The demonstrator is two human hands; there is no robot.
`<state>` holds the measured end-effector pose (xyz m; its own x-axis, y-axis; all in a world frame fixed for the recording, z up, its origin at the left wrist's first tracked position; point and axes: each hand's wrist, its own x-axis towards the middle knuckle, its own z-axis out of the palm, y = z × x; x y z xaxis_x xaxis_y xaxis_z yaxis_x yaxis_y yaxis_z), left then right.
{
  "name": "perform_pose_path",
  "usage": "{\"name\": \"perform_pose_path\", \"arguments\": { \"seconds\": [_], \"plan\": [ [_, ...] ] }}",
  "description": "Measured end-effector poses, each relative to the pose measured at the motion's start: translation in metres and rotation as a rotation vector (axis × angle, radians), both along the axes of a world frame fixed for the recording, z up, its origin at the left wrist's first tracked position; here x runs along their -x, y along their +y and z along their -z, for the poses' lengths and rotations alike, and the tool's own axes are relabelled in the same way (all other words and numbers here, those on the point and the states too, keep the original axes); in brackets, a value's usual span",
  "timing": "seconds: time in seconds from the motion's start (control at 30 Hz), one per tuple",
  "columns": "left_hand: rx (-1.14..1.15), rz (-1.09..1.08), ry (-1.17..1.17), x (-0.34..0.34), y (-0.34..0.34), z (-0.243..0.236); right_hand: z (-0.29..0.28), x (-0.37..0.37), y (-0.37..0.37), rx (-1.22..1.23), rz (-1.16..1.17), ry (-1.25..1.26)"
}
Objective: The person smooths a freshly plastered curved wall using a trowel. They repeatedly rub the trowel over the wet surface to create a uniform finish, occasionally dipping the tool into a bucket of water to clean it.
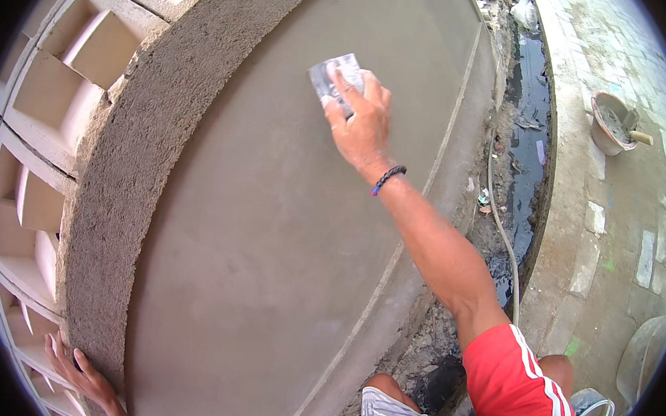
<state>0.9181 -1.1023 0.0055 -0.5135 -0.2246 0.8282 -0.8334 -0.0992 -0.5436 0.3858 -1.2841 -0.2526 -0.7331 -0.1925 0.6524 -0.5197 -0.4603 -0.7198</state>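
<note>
Two hands well apart: right hand (362, 124) clamped on flat pale block (320, 77) at grey plaster panel's (263, 227) upper part; left hand (82, 374), fingers spread, by lattice blocks (40, 198). Panel seems mostly smoothed; border band (168, 99) rough, perhaps unfinished.

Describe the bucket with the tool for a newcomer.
Start at the smooth grey wall; right of it runs a ditch of dark water. Beyond that, on the paving, upper right, sits a round bucket. Unlike the white pail at the lower edge, it has a pale tool handle sticking out.
</note>
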Motion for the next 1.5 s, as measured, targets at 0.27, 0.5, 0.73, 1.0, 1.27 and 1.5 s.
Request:
{"name": "perform_pose_path", "arguments": {
  "seconds": [0.27, 0.5, 0.73, 1.0, 1.27, 1.5],
  "plan": [
    [0.005, -0.021, 0.015, 0.013, 0.007, 0.004, 0.056, -0.098, 0.054, 0.046, -0.142, 0.187],
    [-0.005, 0.013, 0.049, 0.016, -0.003, 0.010, 0.040, 0.062, -0.029, -0.180, -0.084, -0.356],
    [-0.004, -0.027, 0.008, 0.014, 0.009, 0.003, 0.003, -0.060, 0.029, 0.105, -0.023, 0.361],
    [-0.012, -0.008, 0.072, 0.022, 0.001, 0.016, 0.118, -0.005, -0.012, -0.251, -0.078, -0.256],
    [-0.013, 0.026, 0.107, 0.035, -0.003, 0.019, -0.061, -0.028, 0.014, -0.015, -0.056, -0.172],
    [-0.005, -0.010, 0.069, 0.032, 0.009, 0.007, 0.023, -0.058, 0.027, 0.037, 0.023, 0.127]
  ]
}}
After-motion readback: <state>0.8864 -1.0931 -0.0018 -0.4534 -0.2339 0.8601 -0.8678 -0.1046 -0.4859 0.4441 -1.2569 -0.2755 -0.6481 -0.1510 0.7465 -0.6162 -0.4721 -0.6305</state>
